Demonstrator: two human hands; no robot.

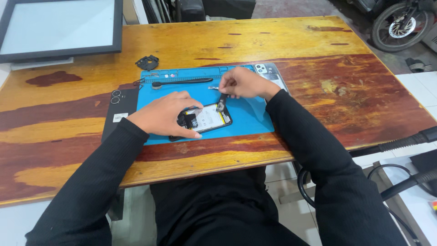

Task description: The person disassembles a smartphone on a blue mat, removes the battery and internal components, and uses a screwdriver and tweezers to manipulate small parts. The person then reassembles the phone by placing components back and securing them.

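While both sleeves are reaching in from the near edge, the wooden table [318,68] is taking up most of the view, worn and patchy in red and yellow. Sitting at its middle is a blue mat [255,116], with shallow trays running along its far rim. A framed panel [59,27] is lying at the far left corner; a dark slab [119,109] is resting just beside the mat's left edge, and a silver back cover [273,73] is poking out at the mat's far right corner.

The opened phone [210,119] is lying flat on the mat, insides facing up. The left hand [164,114] is pressing down over its left end, fingers spread and curled on it, pinning it. The right hand [243,83] is pinching a thin dark tool [221,102], whose tip is touching the phone's upper right part.

Handling, as judged: phone is looking light, stiff and fragile with its cover off; hold is best taken at the frame edges, off the exposed parts. The tool is looking slim and easy to slip.

A long black pry bar [182,83] is lying across the mat's far strip; a small black part [147,62] is sitting just beyond the mat. Room is looking open right of the mat; left side is crowding
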